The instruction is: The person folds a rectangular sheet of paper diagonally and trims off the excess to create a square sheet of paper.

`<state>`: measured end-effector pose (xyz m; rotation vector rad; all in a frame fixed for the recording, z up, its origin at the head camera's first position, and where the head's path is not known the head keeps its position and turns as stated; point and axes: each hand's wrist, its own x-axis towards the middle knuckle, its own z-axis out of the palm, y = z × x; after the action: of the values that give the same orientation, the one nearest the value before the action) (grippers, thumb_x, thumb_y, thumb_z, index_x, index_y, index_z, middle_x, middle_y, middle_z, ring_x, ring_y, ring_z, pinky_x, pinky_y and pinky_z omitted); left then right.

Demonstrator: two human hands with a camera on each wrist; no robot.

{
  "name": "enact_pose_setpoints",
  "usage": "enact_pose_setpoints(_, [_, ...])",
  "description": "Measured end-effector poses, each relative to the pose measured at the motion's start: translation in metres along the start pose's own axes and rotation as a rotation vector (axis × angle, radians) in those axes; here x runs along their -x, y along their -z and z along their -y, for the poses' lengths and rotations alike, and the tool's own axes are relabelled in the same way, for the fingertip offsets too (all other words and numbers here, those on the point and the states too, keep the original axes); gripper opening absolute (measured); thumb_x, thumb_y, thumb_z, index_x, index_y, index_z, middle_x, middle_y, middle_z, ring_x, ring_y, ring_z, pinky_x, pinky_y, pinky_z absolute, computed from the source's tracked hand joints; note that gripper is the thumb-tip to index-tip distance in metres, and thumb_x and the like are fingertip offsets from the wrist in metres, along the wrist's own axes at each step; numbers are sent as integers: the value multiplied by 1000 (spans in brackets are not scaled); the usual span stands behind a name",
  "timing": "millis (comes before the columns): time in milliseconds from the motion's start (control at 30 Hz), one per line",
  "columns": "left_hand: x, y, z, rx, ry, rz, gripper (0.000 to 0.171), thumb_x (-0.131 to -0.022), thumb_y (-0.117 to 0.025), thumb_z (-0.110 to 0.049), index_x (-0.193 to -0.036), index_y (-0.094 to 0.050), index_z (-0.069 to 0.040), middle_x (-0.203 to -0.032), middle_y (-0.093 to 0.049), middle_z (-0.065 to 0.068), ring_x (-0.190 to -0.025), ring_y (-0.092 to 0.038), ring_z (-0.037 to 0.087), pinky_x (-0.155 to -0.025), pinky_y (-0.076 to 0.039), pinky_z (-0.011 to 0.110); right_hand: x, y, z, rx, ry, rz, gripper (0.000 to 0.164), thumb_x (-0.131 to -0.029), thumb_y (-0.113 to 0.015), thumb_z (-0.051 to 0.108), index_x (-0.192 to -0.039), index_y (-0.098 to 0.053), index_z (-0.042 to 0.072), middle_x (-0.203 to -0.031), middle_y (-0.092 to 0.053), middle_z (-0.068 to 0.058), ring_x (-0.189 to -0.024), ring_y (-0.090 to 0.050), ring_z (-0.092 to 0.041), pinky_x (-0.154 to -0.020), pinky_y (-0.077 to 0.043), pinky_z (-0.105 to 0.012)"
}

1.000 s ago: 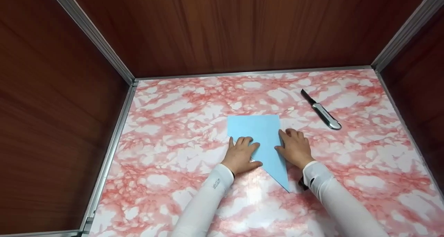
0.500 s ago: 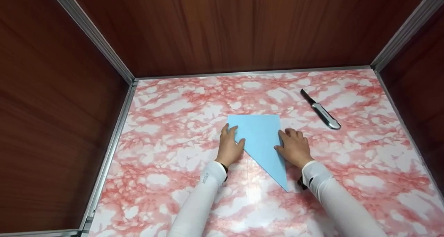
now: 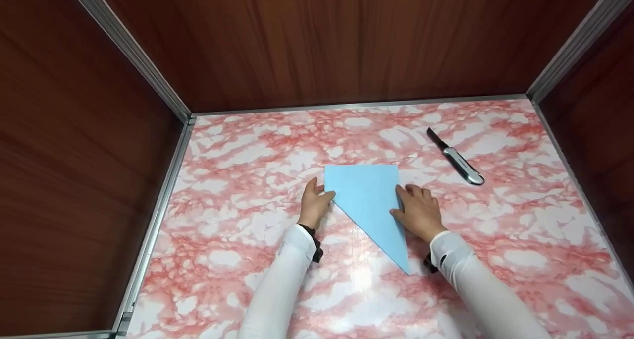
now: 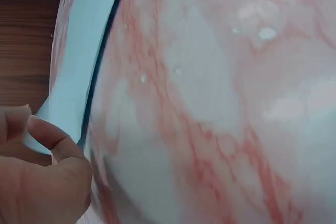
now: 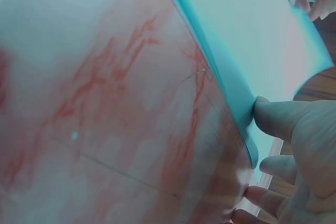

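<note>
A sheet of light blue paper (image 3: 366,195), folded with a slanting lower-left edge and a point toward me, lies in the middle of the table. At its left edge my left hand (image 3: 315,203) pinches the paper between thumb and fingers. The left wrist view shows that thumb (image 4: 52,135) nearly meeting a fingertip, with a raised bit of paper behind it. My right hand (image 3: 421,211) rests along the right edge, its thumb (image 5: 275,116) touching the paper and its other fingers reaching down beside it. In the right wrist view the far part of the paper curves upward.
A utility knife (image 3: 456,159) with its dark blade out lies to the right, beyond my right hand. The red-and-white marbled table (image 3: 237,180) is bounded by brown wood panels (image 3: 317,46) with metal edging (image 3: 153,220) at the back and both sides.
My left hand has moved left and slightly away from me, off the slanting edge and over to the left edge of the paper. My right hand has stayed at the right edge.
</note>
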<state>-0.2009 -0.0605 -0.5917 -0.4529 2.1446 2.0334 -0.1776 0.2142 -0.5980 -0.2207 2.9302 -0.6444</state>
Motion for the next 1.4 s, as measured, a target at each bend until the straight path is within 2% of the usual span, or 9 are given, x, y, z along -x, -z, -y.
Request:
enact_pose_setpoints(133, [-3,4,2,-110,-34,-10,62,-95,-69,-9,-151,-44,4,-124,-62,18,-105,-60,23,-87,-51,33,0,-1,-1,-9,2,0,74,-97,-71,32,-157,-39,3,-153,-38,-27,-137,-31,-49,-109,-25,-64])
enact_pose_setpoints(267, [-1,8,5,-203,-88,16,27,-96,-69,-7,-120,-69,6,-99,-68,10,-85,-58,17,-77,-49,29,0,-1,-1,-3,4,0,77,-97,-72,33,-158,-37,2,-154,-38,-27,-138,-31,-49,-110,-24,-65])
enact_pose_setpoints(400, [2,13,5,-166,-85,81,10,-98,-67,-7,-98,-69,3,-77,-58,1,-70,-53,15,-70,-50,30,0,-1,-2,-17,11,-3,79,-97,-72,34,-158,-36,0,-155,-38,-27,-138,-31,-50,-110,-24,-66])
enact_pose_setpoints(467, [3,16,4,-77,-51,121,10,-99,-65,-7,-95,-66,2,-72,-50,-1,-71,-58,21,-75,-55,35,0,-1,-3,-39,9,-3,80,-96,-72,35,-158,-34,-1,-155,-38,-26,-139,-30,-50,-111,-23,-66])
enact_pose_setpoints(633, [6,24,1,77,-5,209,11,-100,-66,-10,-103,-70,1,-81,-60,5,-94,-68,41,-89,-56,51,-1,4,-8,-167,-16,2,88,-95,-73,34,-160,-27,-2,-156,-37,-28,-141,-28,-52,-113,-20,-66])
enact_pose_setpoints(800, [10,29,-7,130,-71,276,13,-101,-68,-12,-90,-67,-6,-74,-61,7,-100,-66,52,-83,-53,56,-4,18,-11,-592,-57,51,92,-97,-72,29,-164,-15,3,-152,-44,-27,-138,-41,-42,-109,-37,-54])
enact_pose_setpoints(1067, [22,31,-31,222,-153,383,32,-100,-68,-10,-73,-51,-10,-69,-55,4,-86,-70,32,-98,-50,56,-4,51,-6,-1102,-36,94,71,-98,-72,19,-156,-35,1,-138,-59,-22,-118,-63,-22,-94,-51,-30])
enact_pose_setpoints(1200, [27,32,-43,227,-198,405,36,-100,-68,-10,-71,-46,-11,-62,-48,0,-82,-68,21,-95,-55,48,-1,68,-1,-1151,19,69,59,-98,-72,15,-148,-47,-3,-133,-66,-14,-116,-65,-19,-93,-52,-29])
enact_pose_setpoints(1400, [32,37,-61,206,-265,448,42,-100,-68,-13,-71,-38,-10,-57,-40,-2,-85,-68,24,-95,-55,44,2,90,4,-1078,80,27,53,-97,-74,16,-143,-55,-2,-127,-70,-10,-112,-67,-19,-89,-55,-28])
